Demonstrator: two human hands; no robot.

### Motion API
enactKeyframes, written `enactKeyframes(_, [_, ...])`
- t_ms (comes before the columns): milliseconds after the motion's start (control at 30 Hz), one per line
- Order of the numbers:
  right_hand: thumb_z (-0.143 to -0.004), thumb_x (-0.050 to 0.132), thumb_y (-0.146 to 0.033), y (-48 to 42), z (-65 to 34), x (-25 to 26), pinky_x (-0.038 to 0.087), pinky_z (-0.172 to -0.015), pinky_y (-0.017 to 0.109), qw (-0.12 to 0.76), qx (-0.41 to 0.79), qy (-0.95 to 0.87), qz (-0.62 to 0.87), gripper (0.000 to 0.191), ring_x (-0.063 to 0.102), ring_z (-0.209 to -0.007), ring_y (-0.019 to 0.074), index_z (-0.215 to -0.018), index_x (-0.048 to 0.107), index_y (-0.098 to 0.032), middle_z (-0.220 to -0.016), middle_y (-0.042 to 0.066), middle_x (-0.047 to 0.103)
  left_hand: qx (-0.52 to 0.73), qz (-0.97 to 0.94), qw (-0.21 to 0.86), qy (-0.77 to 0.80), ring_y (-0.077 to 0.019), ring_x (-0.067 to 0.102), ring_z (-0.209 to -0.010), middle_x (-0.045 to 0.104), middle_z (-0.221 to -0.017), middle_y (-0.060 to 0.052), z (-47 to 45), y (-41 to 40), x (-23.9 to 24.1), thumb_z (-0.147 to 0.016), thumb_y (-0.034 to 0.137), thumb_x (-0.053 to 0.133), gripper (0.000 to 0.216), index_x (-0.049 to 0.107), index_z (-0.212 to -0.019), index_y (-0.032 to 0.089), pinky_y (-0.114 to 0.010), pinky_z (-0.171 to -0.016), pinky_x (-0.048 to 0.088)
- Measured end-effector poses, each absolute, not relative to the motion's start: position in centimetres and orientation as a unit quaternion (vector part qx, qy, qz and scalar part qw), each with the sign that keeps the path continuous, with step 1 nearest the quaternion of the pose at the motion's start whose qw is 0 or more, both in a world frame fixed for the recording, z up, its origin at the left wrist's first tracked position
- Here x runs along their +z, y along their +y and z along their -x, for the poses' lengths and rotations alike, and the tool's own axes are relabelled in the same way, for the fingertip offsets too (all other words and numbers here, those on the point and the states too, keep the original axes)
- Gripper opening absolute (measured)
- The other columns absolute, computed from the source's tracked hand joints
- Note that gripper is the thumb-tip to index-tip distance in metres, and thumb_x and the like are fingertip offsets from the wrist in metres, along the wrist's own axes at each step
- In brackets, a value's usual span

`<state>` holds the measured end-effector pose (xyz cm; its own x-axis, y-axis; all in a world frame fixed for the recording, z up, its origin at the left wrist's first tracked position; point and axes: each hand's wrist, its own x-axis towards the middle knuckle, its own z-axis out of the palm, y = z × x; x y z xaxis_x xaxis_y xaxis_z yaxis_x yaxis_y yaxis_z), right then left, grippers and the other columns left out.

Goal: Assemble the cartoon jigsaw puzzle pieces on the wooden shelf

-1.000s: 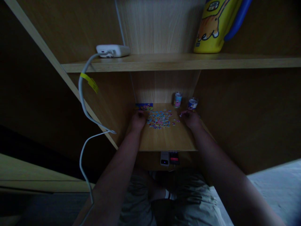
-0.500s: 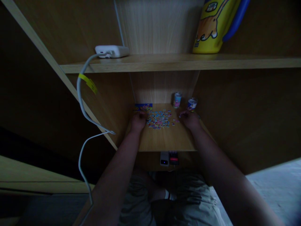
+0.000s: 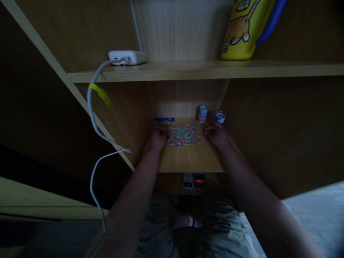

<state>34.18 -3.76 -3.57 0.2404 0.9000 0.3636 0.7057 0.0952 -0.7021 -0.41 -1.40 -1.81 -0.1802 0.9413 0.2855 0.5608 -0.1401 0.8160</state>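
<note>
A spread of small jigsaw puzzle pieces (image 3: 182,136), mostly blue and pink, lies on the wooden board (image 3: 188,159). At its left edge rests my left hand (image 3: 158,138), fingers curled together; whatever they may hold is hidden. To the right of the spread, my right hand (image 3: 218,136) is closed in a pinch, with a tiny puzzle piece (image 3: 206,132) at its fingertips. A few loose puzzle pieces (image 3: 200,138) lie between the spread and that hand. Behind my left hand is a blue-and-yellow picture card (image 3: 165,121).
Two small printed cans, one upright (image 3: 202,114) and another (image 3: 220,117), stand at the back right. Overhead, a shelf (image 3: 182,70) carries a white power bank (image 3: 127,57) and a yellow mug (image 3: 239,32). A white cable (image 3: 92,118) hangs at left. Below the board lie two devices (image 3: 188,181).
Both hands stay almost in the same places, with barely visible finger motion. The puzzle pieces look unchanged, and the view has shifted very slightly.
</note>
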Motion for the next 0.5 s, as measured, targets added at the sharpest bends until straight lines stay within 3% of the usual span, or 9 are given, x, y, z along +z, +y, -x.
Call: enactKeyframes(500, [-0.096,0.071,-0.024,-4.12,-34.05,-3.00,0.063,-0.091,0.036,0.412,0.111,-0.610,0.668,0.015,0.082,-0.096,0.0250,-0.101,0.084,-0.024,-0.106,0.008,0.088,0.448,-0.618,0.195,0.616,-0.0251,0.079,-0.121,0.085,-0.125,-0.011,0.54,-1.57,-1.90,-0.097,0.011,0.065,0.025,0.082,-0.112,0.019,-0.040,-0.117,0.058])
